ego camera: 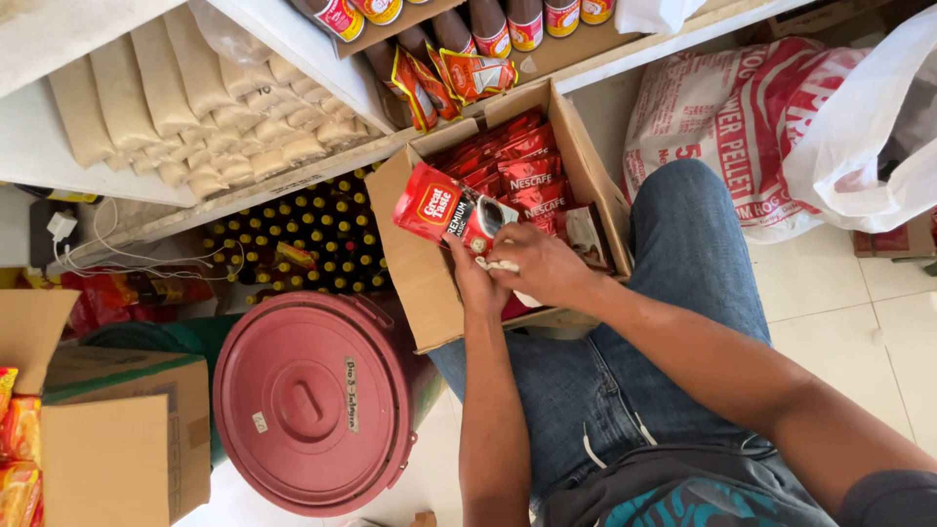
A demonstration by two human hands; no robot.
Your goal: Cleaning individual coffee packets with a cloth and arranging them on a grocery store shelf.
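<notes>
The left hand and right hand meet over an open cardboard box on the person's lap, both grasping a red coffee sachet strip lifted toward ten o'clock, above more red sachets packed inside, with a round maroon bucket lid at seven o'clock.

Both forearms reach forward, the left hand and right hand meeting with fingers curled closed.
</notes>
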